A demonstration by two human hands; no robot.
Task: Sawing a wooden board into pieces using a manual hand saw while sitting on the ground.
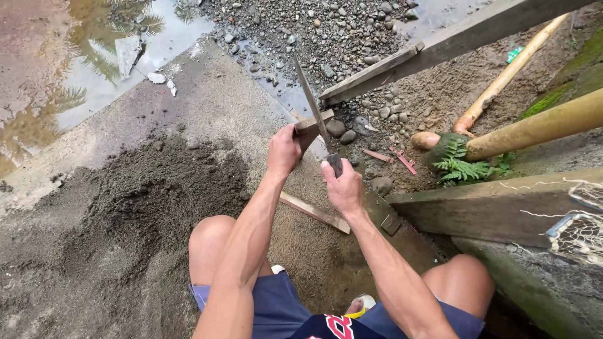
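Both hands closed, blade against wood.
Left hand (284,152) grips a short wooden piece (311,129) near frame centre; right hand (342,187) wraps the handle of a long blade (309,97) pointing to 12 o'clock, crossing the wood.

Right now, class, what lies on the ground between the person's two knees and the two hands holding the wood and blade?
In the head view, a flat wooden strip lies on the wet sandy ground there.

Knife handle (335,164) hidden in fist; wooden plank (440,47) cut by edge.
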